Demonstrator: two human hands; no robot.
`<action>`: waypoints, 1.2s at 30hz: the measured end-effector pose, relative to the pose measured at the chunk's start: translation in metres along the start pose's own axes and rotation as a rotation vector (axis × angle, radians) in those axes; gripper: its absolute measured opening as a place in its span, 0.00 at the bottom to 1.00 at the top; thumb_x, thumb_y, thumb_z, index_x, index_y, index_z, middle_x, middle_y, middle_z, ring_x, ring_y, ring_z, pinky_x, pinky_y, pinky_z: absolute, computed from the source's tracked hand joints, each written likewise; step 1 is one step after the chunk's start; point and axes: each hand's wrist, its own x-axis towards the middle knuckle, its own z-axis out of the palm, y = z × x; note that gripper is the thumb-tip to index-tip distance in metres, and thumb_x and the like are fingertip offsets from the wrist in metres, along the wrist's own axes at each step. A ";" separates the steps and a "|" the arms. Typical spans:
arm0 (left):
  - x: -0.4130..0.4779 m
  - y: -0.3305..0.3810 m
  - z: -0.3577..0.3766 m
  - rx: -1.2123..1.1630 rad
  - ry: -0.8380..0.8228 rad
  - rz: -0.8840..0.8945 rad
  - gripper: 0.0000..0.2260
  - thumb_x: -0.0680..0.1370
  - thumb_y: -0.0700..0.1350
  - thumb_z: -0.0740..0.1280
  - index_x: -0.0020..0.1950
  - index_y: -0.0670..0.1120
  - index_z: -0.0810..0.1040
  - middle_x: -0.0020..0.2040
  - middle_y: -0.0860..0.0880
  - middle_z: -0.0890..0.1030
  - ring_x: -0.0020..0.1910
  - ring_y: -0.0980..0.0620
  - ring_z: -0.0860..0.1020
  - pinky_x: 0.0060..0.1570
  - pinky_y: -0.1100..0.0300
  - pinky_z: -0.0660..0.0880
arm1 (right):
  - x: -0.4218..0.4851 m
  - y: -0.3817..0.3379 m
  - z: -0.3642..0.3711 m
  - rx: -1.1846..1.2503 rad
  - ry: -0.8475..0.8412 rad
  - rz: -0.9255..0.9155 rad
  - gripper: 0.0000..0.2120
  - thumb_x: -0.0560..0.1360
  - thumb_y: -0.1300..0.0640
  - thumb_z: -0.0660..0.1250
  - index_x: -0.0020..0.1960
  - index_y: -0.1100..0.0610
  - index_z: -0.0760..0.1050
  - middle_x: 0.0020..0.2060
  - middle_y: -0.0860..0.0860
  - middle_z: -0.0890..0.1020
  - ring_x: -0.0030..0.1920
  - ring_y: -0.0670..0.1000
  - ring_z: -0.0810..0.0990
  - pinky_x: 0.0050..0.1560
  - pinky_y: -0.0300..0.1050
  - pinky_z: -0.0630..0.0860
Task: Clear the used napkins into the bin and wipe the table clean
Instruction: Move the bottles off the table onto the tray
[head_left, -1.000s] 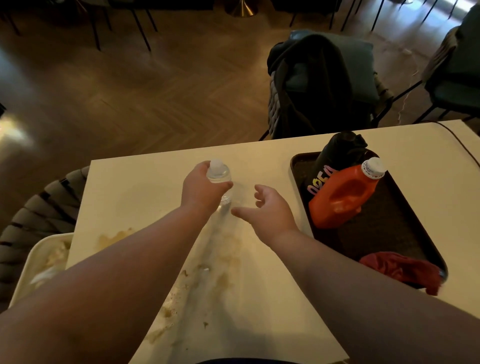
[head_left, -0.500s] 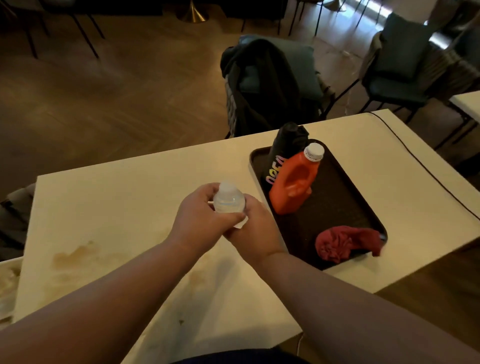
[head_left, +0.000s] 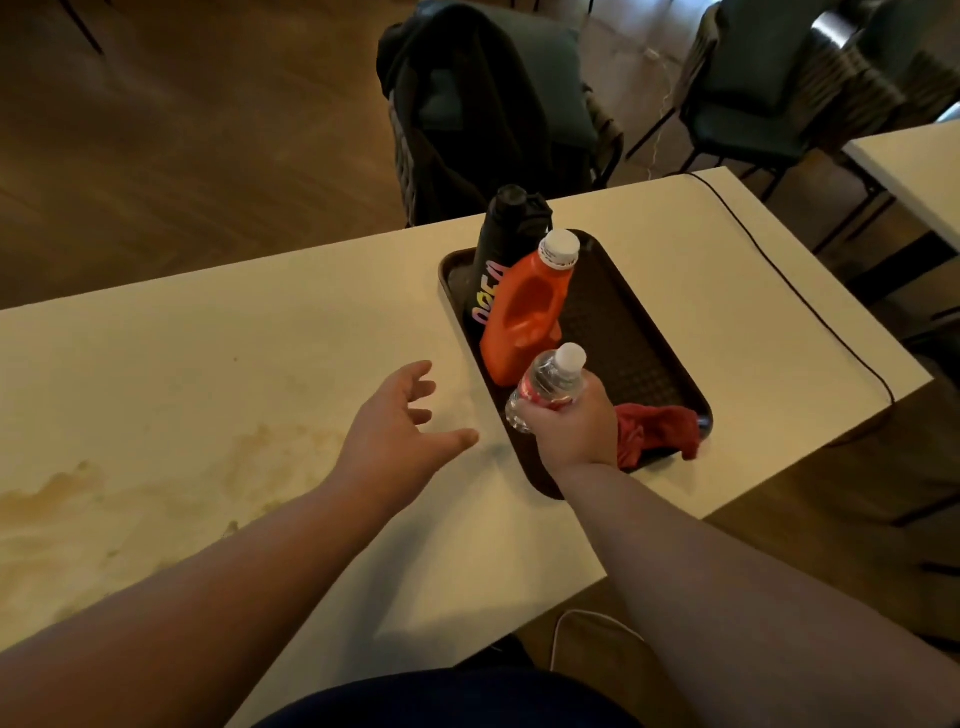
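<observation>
Head: right fingers (head_left: 543, 423) grip bottle (head_left: 550, 382) above tray (head_left: 623, 332).

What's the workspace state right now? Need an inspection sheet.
Surface: table, brown stains at left.
Job's things: red cloth on tray; napkins, bin: nothing seen.
Clutter: orange jug, black bottle upright on tray.
Hands: left hand open over table; right hand grips water bottle over tray.
Cables: black cable across table's right end.
Surroundings: chair draped with dark garment, wooden floor.
</observation>
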 end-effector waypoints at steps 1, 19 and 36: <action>0.000 -0.003 0.000 -0.002 0.008 -0.007 0.42 0.69 0.50 0.81 0.78 0.56 0.64 0.70 0.54 0.75 0.63 0.54 0.77 0.54 0.57 0.78 | 0.005 0.001 0.002 0.002 -0.010 0.012 0.22 0.66 0.52 0.79 0.57 0.51 0.77 0.45 0.44 0.82 0.47 0.46 0.81 0.52 0.44 0.78; -0.001 -0.030 0.016 0.059 0.037 -0.029 0.42 0.68 0.54 0.81 0.78 0.56 0.64 0.68 0.54 0.74 0.60 0.55 0.76 0.50 0.60 0.75 | 0.018 0.094 -0.070 -0.741 -0.390 -0.240 0.22 0.74 0.42 0.68 0.63 0.52 0.73 0.58 0.49 0.74 0.62 0.53 0.72 0.66 0.51 0.72; -0.039 -0.011 0.017 0.214 -0.217 0.245 0.26 0.79 0.54 0.71 0.75 0.61 0.67 0.62 0.62 0.73 0.61 0.61 0.74 0.58 0.63 0.74 | -0.066 -0.015 -0.087 0.225 -0.404 -0.094 0.04 0.79 0.61 0.68 0.46 0.54 0.77 0.38 0.48 0.80 0.39 0.41 0.79 0.40 0.33 0.76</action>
